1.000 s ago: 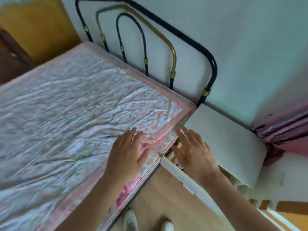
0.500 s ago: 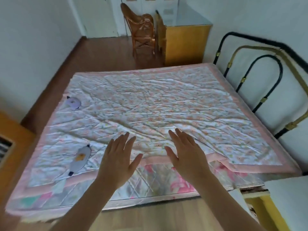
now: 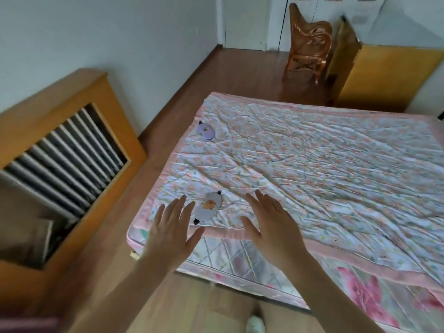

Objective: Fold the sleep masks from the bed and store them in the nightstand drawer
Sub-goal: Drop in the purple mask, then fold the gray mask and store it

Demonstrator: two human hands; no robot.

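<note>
Both hands, left hand (image 3: 171,233) and right hand (image 3: 271,227), splayed, empty, flanking grey sleep mask (image 3: 207,209) on bed (image 3: 336,164).

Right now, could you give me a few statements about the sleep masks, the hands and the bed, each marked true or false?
1. Two sleep masks lie on the quilt. True: a grey sleep mask and a purple sleep mask.
2. The left hand holds the grey sleep mask. False: it is open and holds nothing.
3. The right hand is open. True.
4. The purple sleep mask is nearer the hands. False: the grey one is.
</note>
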